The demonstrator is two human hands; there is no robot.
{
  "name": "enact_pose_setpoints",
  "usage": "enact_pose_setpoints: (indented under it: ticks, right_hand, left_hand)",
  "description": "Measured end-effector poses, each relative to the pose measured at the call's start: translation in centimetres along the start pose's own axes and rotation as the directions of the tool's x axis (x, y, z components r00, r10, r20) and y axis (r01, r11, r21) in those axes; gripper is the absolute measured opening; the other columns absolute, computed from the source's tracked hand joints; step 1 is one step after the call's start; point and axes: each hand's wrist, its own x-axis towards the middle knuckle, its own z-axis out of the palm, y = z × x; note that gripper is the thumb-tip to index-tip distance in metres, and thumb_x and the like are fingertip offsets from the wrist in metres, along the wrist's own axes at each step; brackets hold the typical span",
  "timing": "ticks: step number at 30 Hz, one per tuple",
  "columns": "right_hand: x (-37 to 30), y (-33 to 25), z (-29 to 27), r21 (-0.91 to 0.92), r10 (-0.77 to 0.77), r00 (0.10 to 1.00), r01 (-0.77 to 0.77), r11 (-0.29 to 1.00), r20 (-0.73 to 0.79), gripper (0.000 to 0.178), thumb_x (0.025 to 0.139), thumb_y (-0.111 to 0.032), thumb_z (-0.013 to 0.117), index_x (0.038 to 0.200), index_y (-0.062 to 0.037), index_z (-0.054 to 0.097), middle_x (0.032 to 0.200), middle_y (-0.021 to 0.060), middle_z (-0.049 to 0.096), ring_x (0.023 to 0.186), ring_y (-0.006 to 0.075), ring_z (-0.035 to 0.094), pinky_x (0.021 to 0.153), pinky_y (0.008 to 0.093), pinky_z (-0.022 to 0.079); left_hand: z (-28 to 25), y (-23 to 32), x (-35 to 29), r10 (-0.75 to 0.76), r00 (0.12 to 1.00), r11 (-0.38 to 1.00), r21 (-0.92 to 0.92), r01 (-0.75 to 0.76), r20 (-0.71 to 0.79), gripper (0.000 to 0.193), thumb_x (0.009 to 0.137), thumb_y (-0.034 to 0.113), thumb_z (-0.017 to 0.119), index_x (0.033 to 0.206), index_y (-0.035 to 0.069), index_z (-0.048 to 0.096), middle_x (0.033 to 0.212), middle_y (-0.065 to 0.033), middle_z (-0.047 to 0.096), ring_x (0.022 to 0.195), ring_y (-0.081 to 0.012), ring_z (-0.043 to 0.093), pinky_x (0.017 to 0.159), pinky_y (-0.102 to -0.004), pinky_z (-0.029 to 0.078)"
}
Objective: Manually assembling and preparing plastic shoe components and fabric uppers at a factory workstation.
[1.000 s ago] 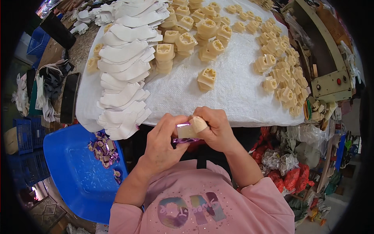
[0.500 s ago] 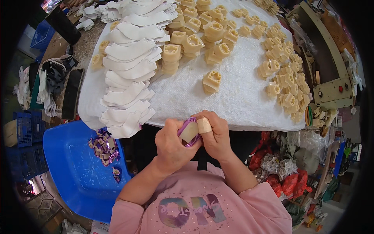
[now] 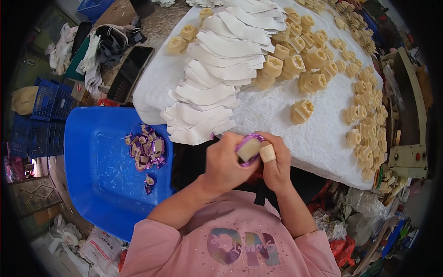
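Between my two hands, just off the table's front edge, is a small block, by its look a shoe heel (image 3: 248,150), with shiny purple covering round its pale flat face. My left hand (image 3: 224,161) is closed round its left side. My right hand (image 3: 278,161) pinches the other side, a tan tape band on its thumb. Overlapping white curved strips (image 3: 203,94) run in a column beyond my left hand. A lone beige heel (image 3: 302,111) stands on the white-covered table (image 3: 272,127), with several more beige heels (image 3: 318,60) behind it.
At the left a blue plastic tub (image 3: 97,184) holds a pile of purple-covered heels (image 3: 147,147). A black phone (image 3: 131,74) lies beyond it. More beige heels (image 3: 369,124) cover the table's right side, near a machine frame (image 3: 407,159). Plastic bags (image 3: 367,203) lie below.
The view has turned left, so the table and tub appear farther right. Both hands still grip the purple-covered heel; the left hand looks slightly turned and blurred.
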Motion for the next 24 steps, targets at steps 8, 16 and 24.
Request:
enact_pose_setpoints:
  ticks: [8, 16, 24]
  right_hand:
    - [4.9, -0.6, 3.8, -0.358, -0.366, 0.862, 0.484, 0.798, 0.350, 0.033, 0.065, -0.001, 0.065, 0.097, -0.0074, 0.063, 0.097, 0.0078, 0.051, 0.093, 0.0271, 0.046, 0.077, 0.0374, 0.037]
    - [5.2, -1.1, 7.8, -0.421, -0.390, 0.777, 0.606, 0.675, 0.494, 0.030, 0.065, -0.003, 0.062, 0.095, -0.0072, 0.063, 0.102, 0.0079, 0.051, 0.098, 0.0250, 0.045, 0.084, 0.0405, 0.032]
    - [5.6, -1.6, 8.3, -0.403, -0.396, 0.755, 0.628, 0.665, 0.522, 0.028, 0.067, -0.008, 0.062, 0.095, -0.0058, 0.063, 0.098, 0.0065, 0.052, 0.094, 0.0238, 0.046, 0.082, 0.0395, 0.031]
  left_hand:
    - [-9.7, -9.1, -5.7, -0.225, 0.885, 0.943, 0.137, 0.303, -0.408, 0.040, 0.070, 0.006, 0.071, 0.102, 0.000, 0.049, 0.097, -0.0119, 0.052, 0.089, -0.0218, 0.051, 0.081, -0.0331, 0.042]
    - [-12.9, -11.0, -7.6, -0.265, 0.877, 0.741, 0.498, 0.451, -0.401, 0.050, 0.077, 0.006, 0.062, 0.125, 0.003, 0.047, 0.105, -0.0160, 0.055, 0.096, -0.0267, 0.052, 0.085, -0.0357, 0.041]
    - [-9.1, -6.9, -4.1, -0.575, 0.817, 0.647, -0.638, 0.417, -0.049, 0.050, 0.087, 0.000, 0.050, 0.133, 0.004, 0.032, 0.098, -0.0124, 0.061, 0.088, -0.0180, 0.061, 0.076, -0.0283, 0.047]
